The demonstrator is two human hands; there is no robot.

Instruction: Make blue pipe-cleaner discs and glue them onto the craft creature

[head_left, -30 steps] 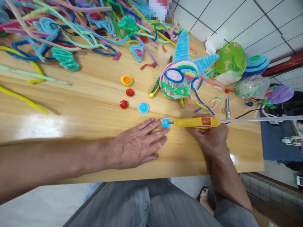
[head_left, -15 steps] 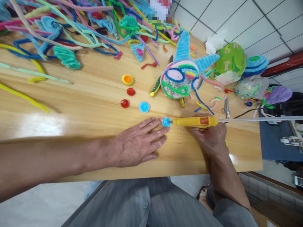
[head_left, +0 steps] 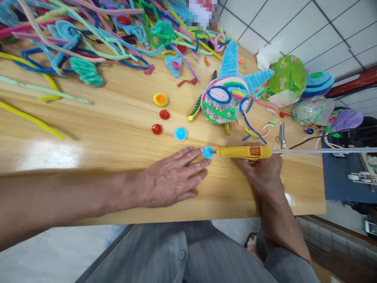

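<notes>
My left hand (head_left: pixel 173 177) lies flat on the table, fingers spread, with a fingertip against the edge of a small blue coiled disc (head_left: pixel 208 152). My right hand (head_left: pixel 262 169) is wrapped round a yellow hot glue gun (head_left: pixel 244 152). The gun's metal nozzle meets the middle of that disc, and a long clear glue stick (head_left: pixel 318 150) juts from its back. Beyond my left hand lie a larger blue disc (head_left: pixel 180 133), two red discs (head_left: pixel 157 129) and a yellow-and-orange disc (head_left: pixel 160 99).
A round figure with blue horns (head_left: pixel 225 100) stands past the glue gun. Pipe cleaners (head_left: pixel 97 39) heap at the far left. Small scissors (head_left: pixel 282 133), a green balloon-like ball (head_left: pixel 287 76) and a black cord (head_left: pixel 306 138) are at the right. The wooden table's (head_left: pixel 132 218) near edge runs before my lap.
The view has shifted slightly. Both hands keep their places, with the nozzle still on the small blue disc.
</notes>
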